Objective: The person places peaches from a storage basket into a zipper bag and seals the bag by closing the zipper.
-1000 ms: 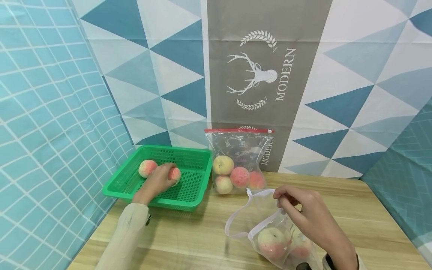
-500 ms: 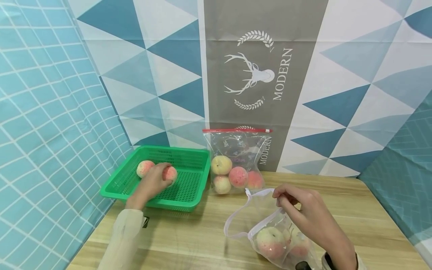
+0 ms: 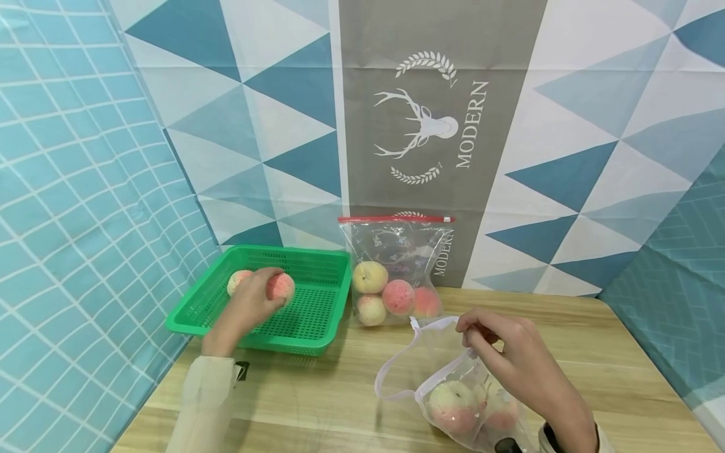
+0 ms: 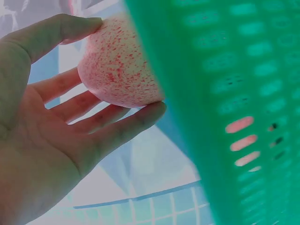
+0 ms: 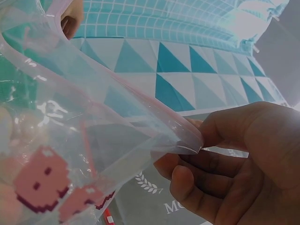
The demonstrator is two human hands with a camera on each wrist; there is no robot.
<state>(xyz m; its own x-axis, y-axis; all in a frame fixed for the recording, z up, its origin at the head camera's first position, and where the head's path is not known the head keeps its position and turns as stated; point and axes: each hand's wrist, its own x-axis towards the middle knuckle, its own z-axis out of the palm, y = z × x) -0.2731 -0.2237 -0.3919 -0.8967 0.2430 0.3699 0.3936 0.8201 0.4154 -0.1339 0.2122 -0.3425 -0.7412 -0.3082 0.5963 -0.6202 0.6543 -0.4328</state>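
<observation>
My left hand [image 3: 248, 303] grips a pink-and-cream peach [image 3: 281, 288] over the green basket [image 3: 331, 340]. In the left wrist view, thumb and fingertips curve round the peach [image 4: 123, 65], partly behind the basket's wall. Another peach [image 3: 236, 280] lies in the basket, half covered by that hand. At the front right, my right hand [image 3: 523, 362] pinches the edge of a clear zip bag [image 3: 436, 349], whose white-rimmed mouth gapes to the left. Inside it are peaches [image 3: 453, 408]. The right wrist view shows thumb and finger on the bag's plastic [image 5: 183, 133].
Against the back wall stands a red-topped zip bag [image 3: 396, 248] holding several peaches [image 3: 399, 297]. The wooden table [image 3: 317, 402] meets patterned wall sheets behind and a blue tiled sheet [image 3: 90, 189] on the left.
My left hand has shifted slightly left and up with its peach, now covering more of the other peach in the basket. The right hand keeps its place on the bag's edge.
</observation>
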